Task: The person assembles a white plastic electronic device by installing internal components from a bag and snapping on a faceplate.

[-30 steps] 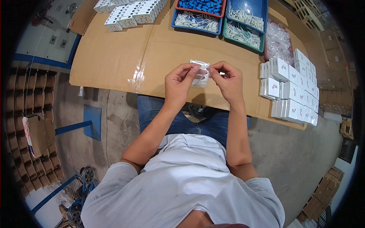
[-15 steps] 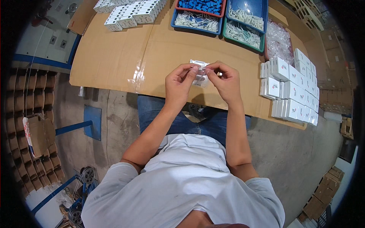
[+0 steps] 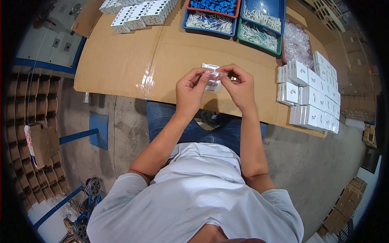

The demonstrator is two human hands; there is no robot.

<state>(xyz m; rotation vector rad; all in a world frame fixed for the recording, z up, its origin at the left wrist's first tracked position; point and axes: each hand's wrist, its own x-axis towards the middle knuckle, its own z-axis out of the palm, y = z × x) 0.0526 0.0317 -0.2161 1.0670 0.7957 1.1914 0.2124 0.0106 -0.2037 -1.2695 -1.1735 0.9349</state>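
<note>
A small clear plastic bag (image 3: 213, 86) hangs between my hands, just above the near part of the table. My left hand (image 3: 191, 87) pinches its upper edge from the left, thumb against forefinger. From the other side my right hand (image 3: 239, 86) pinches the same edge, its fingers curled. Something small inside the bag cannot be made out. Right behind the bag, partly covered by my fingers, lies a small white box (image 3: 210, 66).
Trays of blue parts (image 3: 212, 5), white pieces (image 3: 208, 23) and clear bags (image 3: 296, 46) line the far side of the cardboard-covered table (image 3: 117, 60). White boxes stand stacked at the right (image 3: 314, 95) and far left (image 3: 144, 16).
My right hand has shifted very slightly left, and the bag's top edge shows a little more stretched between my fingers. Everything else looks the same.
</note>
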